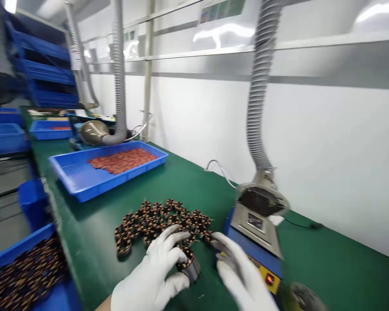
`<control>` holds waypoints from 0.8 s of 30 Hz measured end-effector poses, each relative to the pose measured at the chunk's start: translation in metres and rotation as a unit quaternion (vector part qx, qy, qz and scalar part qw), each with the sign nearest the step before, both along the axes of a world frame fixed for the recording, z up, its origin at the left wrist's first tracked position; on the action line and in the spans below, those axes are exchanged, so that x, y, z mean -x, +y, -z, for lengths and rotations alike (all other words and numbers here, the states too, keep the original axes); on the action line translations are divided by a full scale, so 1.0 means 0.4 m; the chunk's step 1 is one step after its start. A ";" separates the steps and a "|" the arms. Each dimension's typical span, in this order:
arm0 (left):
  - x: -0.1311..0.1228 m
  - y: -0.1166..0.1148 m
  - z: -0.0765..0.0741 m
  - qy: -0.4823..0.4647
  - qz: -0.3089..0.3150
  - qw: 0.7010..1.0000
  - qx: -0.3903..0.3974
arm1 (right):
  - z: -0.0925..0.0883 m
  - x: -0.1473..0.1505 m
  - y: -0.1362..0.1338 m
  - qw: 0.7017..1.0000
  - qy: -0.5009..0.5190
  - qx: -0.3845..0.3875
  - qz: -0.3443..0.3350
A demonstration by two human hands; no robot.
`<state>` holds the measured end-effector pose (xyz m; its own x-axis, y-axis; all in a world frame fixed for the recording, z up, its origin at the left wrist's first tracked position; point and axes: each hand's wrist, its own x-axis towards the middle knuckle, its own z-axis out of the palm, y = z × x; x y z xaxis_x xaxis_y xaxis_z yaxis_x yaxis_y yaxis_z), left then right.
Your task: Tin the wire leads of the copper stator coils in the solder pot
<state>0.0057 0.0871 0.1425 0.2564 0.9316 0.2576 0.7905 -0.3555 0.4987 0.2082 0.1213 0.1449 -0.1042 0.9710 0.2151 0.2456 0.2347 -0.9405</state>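
Observation:
My left hand (158,270), in a white glove with grey fingertips, curves its thumb and index finger against the left side of a wound motor stator (192,268) with a shiny metal side. Its other fingers stretch over the pile. My right hand (241,270), gloved alike and slightly blurred, has its fingers apart beside the right end of the pile. Nothing shows between its fingers, though the fingertips partly cover a stator there. Many similar copper-and-black stators (155,218) stand crowded together on the green table just beyond my hands.
Right of the pile stands a blue-and-grey machine (256,229) with a lit red switch, under an exhaust hose (257,95). A blue tray (74,175) with flat reddish parts lies farther back. At lower left, a blue bin (22,239) holds many stators. A blurred round object (306,298) sits lower right.

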 end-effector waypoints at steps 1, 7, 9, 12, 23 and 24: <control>-0.031 0.014 -0.032 -0.024 0.040 0.999 -0.018 | -0.004 0.006 0.008 0.996 0.068 0.043 -0.035; -0.239 0.123 -0.109 -0.082 0.082 0.955 -0.274 | -0.002 -0.086 0.067 0.939 0.337 -0.047 -0.041; -0.282 0.146 -0.106 -0.071 0.093 0.928 -0.353 | -0.013 -0.126 0.064 0.950 0.300 -0.081 0.005; -0.300 0.165 -0.102 -0.059 0.123 0.901 -0.412 | -0.050 -0.151 0.034 0.967 0.203 -0.127 0.091; -0.260 0.153 -0.113 -0.156 0.247 0.947 -0.130 | -0.102 -0.156 -0.011 0.974 0.146 -0.166 0.057; -0.257 0.156 -0.109 -0.178 0.264 0.944 -0.088 | -0.103 -0.168 -0.007 0.961 0.222 -0.159 0.037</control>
<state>0.1086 0.1494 0.1860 0.5417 0.6327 0.5534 0.2737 -0.7552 0.5956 0.2756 0.1185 0.1861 0.1328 0.8498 0.5101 -0.1358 0.5254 -0.8399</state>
